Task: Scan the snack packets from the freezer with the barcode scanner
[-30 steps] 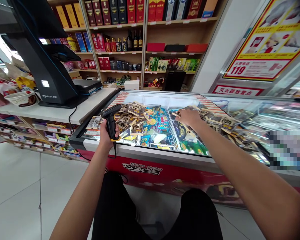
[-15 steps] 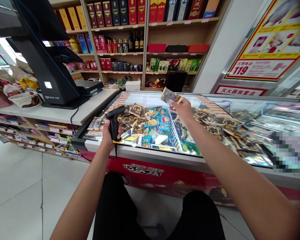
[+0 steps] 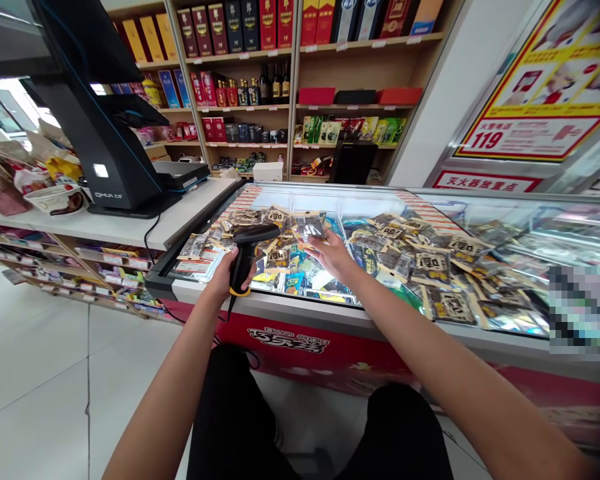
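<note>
My left hand (image 3: 229,273) is wrapped round the handle of a black barcode scanner (image 3: 253,235) with yellow trim, its head pointing right. In my right hand (image 3: 333,255) is a small snack packet (image 3: 310,227), dark and shiny with a tan edge, gripped at its lower side. The packet is just right of the scanner head, apart from it. Both hands are over the glass top of a chest freezer (image 3: 275,307). Similar packets (image 3: 277,257) lie in a pile behind the scanner, and another pile of packets (image 3: 433,263) spreads to the right.
A black checkout terminal (image 3: 120,167) stands on the white counter (image 3: 180,227) at left, with a cable hanging down. Shelves (image 3: 245,110) of boxes and bottles rise behind the freezer. A fire notice (image 3: 530,87) is on the right wall. My knees are below the freezer front.
My right hand has brought the packet down and left, close to the scanner. My left hand has shifted the scanner slightly right and lower.
</note>
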`<state>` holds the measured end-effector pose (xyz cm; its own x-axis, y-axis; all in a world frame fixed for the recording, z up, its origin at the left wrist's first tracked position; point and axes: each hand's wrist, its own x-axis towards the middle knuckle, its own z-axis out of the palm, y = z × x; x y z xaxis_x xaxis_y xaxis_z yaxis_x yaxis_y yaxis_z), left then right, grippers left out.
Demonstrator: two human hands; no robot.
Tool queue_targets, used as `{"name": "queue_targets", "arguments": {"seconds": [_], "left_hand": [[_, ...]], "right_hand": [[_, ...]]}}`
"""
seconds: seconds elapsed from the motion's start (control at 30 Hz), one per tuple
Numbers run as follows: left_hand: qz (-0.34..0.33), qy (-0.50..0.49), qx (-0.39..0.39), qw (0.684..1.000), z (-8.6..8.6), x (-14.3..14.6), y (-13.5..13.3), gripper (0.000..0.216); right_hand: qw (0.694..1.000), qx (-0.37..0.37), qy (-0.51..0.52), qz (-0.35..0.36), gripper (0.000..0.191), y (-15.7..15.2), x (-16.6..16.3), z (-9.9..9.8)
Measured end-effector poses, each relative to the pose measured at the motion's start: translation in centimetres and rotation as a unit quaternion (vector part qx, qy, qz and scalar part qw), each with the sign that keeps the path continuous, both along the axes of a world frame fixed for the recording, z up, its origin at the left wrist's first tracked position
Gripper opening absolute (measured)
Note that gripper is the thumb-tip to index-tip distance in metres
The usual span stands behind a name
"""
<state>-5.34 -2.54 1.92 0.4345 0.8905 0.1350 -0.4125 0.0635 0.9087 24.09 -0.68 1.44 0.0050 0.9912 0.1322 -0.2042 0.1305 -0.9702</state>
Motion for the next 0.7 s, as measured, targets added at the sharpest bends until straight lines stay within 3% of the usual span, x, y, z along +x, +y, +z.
{"name": "queue_targets", "arguments": {"seconds": [0.17, 0.33, 0.7], "left_hand": [[0.003, -0.021, -0.011, 1.000, 0.13, 0.03, -0.13, 0.053], [-0.020, -0.020, 0.009, 1.000, 0.07, -0.08, -0.06, 0.064], [-0.033, -0.041, -0.003, 0.999, -0.31, -0.28, 0.02, 0.060]], "right_hand": [[0.998, 0.001, -0.037, 0.045, 0.043, -0.89, -0.70, 0.24], [0.999, -0.019, -0.024, 0.041, 0.029, -0.82, -0.88, -0.10], [0.999, -0.029, -0.009, 0.029, 0.026, -0.54, -0.90, -0.31]]}}
